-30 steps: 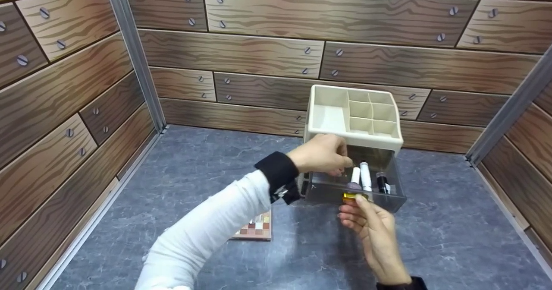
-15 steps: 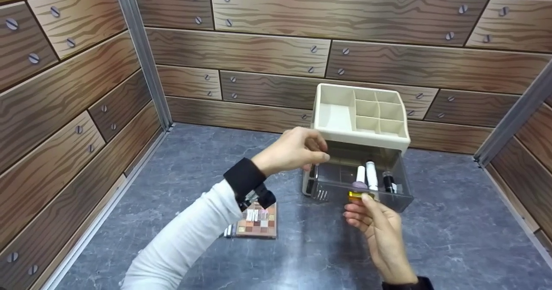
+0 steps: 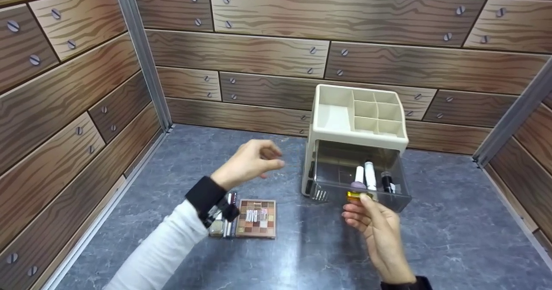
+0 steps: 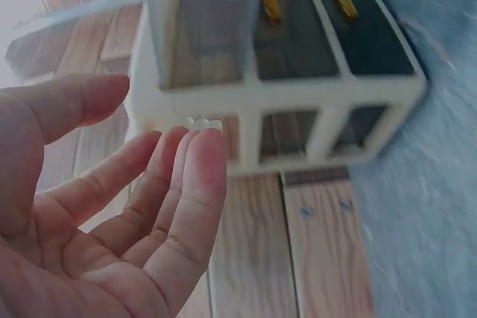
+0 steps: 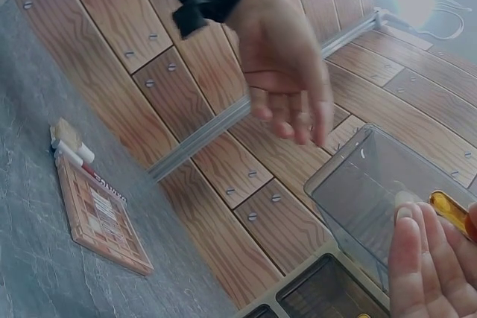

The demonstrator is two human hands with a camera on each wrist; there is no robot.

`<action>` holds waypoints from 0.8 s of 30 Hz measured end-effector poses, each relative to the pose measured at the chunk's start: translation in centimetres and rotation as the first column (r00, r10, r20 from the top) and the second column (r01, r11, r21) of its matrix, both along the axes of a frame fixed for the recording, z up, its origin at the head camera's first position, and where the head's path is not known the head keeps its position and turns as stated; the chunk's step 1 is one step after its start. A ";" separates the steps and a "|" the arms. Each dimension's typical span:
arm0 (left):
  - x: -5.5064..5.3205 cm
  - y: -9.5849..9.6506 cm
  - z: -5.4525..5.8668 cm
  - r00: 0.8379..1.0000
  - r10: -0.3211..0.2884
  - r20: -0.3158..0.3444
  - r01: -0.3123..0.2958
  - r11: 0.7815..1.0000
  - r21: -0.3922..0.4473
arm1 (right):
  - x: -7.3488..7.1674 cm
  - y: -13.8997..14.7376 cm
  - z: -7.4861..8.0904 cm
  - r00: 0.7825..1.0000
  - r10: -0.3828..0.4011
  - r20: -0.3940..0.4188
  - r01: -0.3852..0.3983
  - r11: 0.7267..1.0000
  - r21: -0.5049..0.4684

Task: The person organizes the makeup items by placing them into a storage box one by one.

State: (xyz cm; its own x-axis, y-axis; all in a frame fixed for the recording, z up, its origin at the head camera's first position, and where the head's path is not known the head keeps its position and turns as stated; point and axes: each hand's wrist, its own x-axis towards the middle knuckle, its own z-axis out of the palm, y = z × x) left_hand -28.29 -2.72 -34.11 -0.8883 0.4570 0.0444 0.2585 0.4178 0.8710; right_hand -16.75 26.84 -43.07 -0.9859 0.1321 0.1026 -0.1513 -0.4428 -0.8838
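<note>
A cream makeup organizer [image 3: 360, 133] has its dark see-through top drawer [image 3: 332, 169] pulled out. My right hand [image 3: 379, 234] pinches the drawer's gold handle [image 3: 353, 196] between thumb and fingers. Inside the drawer lie a purple bottle with a white cap [image 3: 359, 178], a white tube [image 3: 370, 174] and a black tube [image 3: 387, 182]. To the left of the organizer, my left hand [image 3: 248, 162] hangs above the table with loosely bent fingers. Nothing shows between those fingers in the left wrist view, where the left hand [image 4: 141, 221] has its palm in sight.
An eyeshadow palette [image 3: 256, 219] lies on the grey marbled table [image 3: 172, 186]. Slim tubes [image 3: 230, 221] and a small bottle [image 3: 216, 228] sit beside it, partly behind the left wrist strap. Wood-patterned walls [image 3: 258, 52] enclose the back and sides.
My left hand has come out from over the drawer and moved left, uncovering the palette and the tubes. The right hand keeps its grip on the handle, and the drawer remains out.
</note>
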 end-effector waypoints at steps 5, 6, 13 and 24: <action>-0.1 -2.4 -1.9 0.996 0.087 0.023 -0.087 0.996 -0.016 | 0.0 0.1 0.0 1.000 -0.007 0.006 0.007 1.000 0.003; -0.1 -2.8 -2.2 0.995 0.098 0.029 -0.098 0.995 -0.022 | 0.0 0.2 0.0 1.000 -0.009 0.006 0.009 1.000 0.005; -0.5 -4.8 -4.1 0.987 0.144 0.065 -0.142 0.989 -0.030 | 0.0 0.3 0.0 1.000 -0.014 -0.003 0.014 1.000 0.018; 0.0 -7.7 -6.7 0.974 0.154 0.164 -0.140 0.986 -0.093 | 0.0 0.2 0.0 1.000 -0.013 0.011 0.013 1.000 0.017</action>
